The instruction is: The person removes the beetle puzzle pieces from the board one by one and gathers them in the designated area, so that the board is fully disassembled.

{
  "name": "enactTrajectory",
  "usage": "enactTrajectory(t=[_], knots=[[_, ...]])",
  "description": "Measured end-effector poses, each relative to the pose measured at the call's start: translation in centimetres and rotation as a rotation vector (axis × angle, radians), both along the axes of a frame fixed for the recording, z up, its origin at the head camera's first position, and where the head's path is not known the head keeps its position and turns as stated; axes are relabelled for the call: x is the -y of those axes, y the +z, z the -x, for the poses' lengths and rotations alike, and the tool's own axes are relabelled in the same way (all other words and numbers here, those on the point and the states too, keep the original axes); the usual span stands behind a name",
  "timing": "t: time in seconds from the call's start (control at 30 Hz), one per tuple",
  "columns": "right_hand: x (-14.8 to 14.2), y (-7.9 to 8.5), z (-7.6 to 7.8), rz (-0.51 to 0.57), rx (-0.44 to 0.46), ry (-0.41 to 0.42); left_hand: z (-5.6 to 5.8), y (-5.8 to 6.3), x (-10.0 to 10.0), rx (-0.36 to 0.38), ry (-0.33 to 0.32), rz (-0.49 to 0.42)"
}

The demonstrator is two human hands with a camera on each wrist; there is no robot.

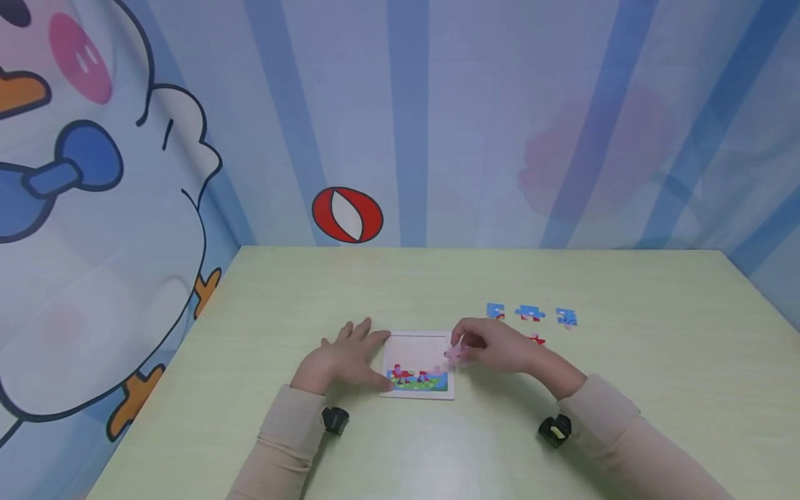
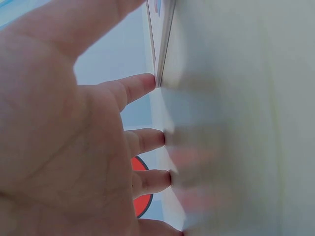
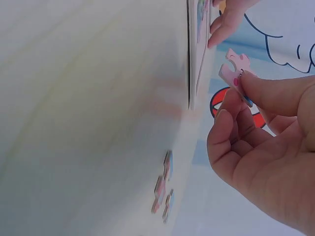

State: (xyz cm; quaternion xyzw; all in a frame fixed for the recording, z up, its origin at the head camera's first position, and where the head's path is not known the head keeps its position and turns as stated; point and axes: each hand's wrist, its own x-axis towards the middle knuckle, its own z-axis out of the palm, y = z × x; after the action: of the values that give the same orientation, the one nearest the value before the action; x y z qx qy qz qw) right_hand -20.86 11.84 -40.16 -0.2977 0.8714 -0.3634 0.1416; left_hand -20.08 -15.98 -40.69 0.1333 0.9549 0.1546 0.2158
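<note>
A white puzzle tray [image 1: 417, 347] lies flat on the table, its bottom strip filled with green and blue pieces showing red figures. Along the tray's left edge my left hand [image 1: 346, 357] rests with fingers spread, thumb at the lower corner and index fingertip at the upper one. In the left wrist view the fingertips [image 2: 146, 81] meet the tray edge and the tabletop. My right hand [image 1: 500, 345] pinches a pink puzzle piece [image 3: 236, 73] between thumb and index finger, over the tray's right edge.
Beyond the right hand lie several loose blue puzzle pieces [image 1: 530, 312]. A red piece [image 1: 536, 339] shows partly behind that hand. The pale table [image 1: 656, 312] ends at a striped curtain [image 1: 475, 125] with cartoon prints. Each wrist wears a small black camera.
</note>
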Motion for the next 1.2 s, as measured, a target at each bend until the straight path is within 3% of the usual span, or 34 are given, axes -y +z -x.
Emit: enactTrajectory(t=[0.67,1.2], knots=[[-7.4,0.7,-1.4,-0.011,-0.048,-0.116,-0.2,0.2,0.1,0.005,0.006,-0.006],[-11.2,1.2,-1.8,-0.064,-0.081,-0.196,-0.2,0.5,0.1,0.011,-0.003,-0.003]])
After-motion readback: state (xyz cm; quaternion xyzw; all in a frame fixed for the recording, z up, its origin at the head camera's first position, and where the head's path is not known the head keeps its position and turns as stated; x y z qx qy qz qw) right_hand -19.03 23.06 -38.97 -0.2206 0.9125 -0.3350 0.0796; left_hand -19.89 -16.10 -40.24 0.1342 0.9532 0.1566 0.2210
